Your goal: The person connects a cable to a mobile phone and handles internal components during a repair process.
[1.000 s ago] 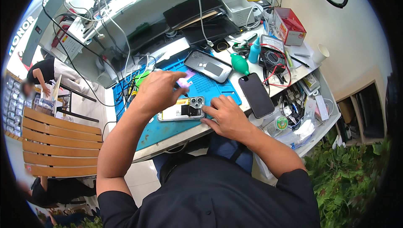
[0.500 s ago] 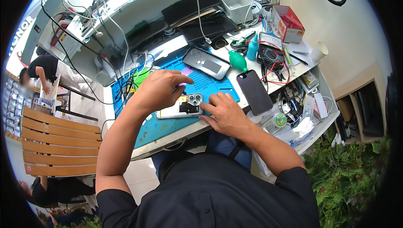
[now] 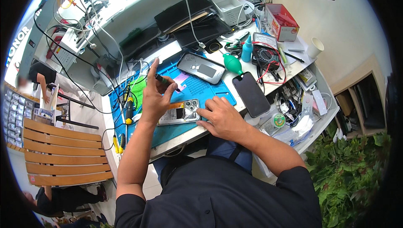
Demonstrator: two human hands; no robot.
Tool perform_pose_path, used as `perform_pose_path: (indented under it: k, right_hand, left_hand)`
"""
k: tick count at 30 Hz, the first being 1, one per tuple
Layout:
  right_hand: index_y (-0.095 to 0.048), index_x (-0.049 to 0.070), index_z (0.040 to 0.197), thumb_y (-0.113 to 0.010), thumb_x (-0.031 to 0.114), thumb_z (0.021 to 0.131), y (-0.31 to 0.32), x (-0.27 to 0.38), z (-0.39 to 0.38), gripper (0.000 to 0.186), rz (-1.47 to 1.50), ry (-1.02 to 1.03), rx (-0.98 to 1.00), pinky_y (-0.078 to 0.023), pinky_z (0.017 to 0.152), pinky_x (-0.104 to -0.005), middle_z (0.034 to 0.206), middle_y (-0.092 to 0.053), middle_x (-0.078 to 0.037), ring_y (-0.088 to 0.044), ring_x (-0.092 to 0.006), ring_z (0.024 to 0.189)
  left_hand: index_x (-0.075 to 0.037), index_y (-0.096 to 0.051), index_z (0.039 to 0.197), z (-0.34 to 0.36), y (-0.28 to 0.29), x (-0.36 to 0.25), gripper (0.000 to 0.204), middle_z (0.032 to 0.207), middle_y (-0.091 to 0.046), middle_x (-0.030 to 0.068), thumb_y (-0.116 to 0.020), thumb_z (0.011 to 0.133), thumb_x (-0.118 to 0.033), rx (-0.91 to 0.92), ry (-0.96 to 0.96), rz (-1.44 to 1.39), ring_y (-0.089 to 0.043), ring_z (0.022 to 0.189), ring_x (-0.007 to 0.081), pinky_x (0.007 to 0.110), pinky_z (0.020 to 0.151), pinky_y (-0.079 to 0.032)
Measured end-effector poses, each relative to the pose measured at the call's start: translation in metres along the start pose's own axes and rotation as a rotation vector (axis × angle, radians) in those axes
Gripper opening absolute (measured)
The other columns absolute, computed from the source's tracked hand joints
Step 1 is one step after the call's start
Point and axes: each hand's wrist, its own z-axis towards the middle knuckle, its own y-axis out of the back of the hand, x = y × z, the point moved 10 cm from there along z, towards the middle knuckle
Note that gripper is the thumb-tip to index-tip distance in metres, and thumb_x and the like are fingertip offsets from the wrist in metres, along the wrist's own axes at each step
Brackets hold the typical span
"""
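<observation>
An opened phone body (image 3: 181, 112) with a camera cluster lies on a blue work mat (image 3: 197, 90). My left hand (image 3: 154, 95) is raised above its left end and pinches a thin dark screwdriver (image 3: 164, 81), tip pointing right and down. My right hand (image 3: 222, 118) rests flat on the mat's front edge, fingertips touching the phone's right end and steadying it. A second phone housing (image 3: 200, 67) lies face up farther back on the mat.
A dark phone (image 3: 251, 93) lies right of the mat, with a teal blower (image 3: 232, 63), a multimeter (image 3: 268, 54), a red box (image 3: 282, 21), a paper cup (image 3: 314, 47) and solder reel (image 3: 277, 120). Cables and tools crowd the left. A wooden bench (image 3: 54, 156) stands left.
My left hand has lifted off the phone and risen with the screwdriver. My right hand has stayed at the phone's right end.
</observation>
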Motion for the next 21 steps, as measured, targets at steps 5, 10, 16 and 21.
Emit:
perform_pose_path:
  k: [5,10,16,21]
  right_hand:
    - [-0.076,0.009,0.113,-0.087,0.030,0.095,0.002,-0.001,0.000,0.030,-0.008,-0.009,0.008,-0.045,0.088,-0.0442,0.104,-0.062,-0.009,-0.060,-0.0297,0.102]
    - [-0.076,0.009,0.114,-0.087,0.030,0.095,0.002,0.000,0.001,0.030,-0.003,-0.008,0.006,-0.045,0.088,-0.0439,0.103,-0.062,-0.009,-0.060,-0.0296,0.102]
    - [-0.079,0.008,0.121,-0.087,0.031,0.097,0.000,-0.002,0.000,0.035,-0.008,-0.033,0.034,-0.046,0.090,-0.0430,0.104,-0.066,-0.008,-0.062,-0.0286,0.101]
    - [-0.080,0.009,0.123,-0.088,0.031,0.096,0.001,-0.002,0.000,0.035,-0.004,-0.039,0.034,-0.046,0.088,-0.0426,0.103,-0.066,-0.009,-0.062,-0.0281,0.099]
  left_hand:
    - [-0.013,-0.023,0.181,0.005,-0.022,-0.006,0.099,0.106,-0.076,0.0099,-0.079,0.102,0.007,-0.002,-0.078,0.008,-0.077,0.094,0.0166,0.034,0.089,-0.065]
    - [-0.011,-0.025,0.180,0.007,-0.019,-0.015,0.097,0.104,-0.078,0.0104,-0.081,0.101,0.005,-0.063,-0.155,0.051,-0.078,0.089,0.0163,0.033,0.086,-0.065]
    - [-0.009,-0.021,0.180,0.002,-0.006,-0.004,0.092,0.105,-0.074,0.0091,-0.078,0.108,-0.003,-0.122,-0.025,-0.168,-0.076,0.088,0.0144,0.030,0.081,-0.066]
    - [-0.006,-0.024,0.177,-0.019,0.003,0.009,0.088,0.098,-0.072,0.0071,-0.079,0.109,-0.011,-0.152,0.159,-0.257,-0.072,0.074,0.0104,0.024,0.063,-0.062]
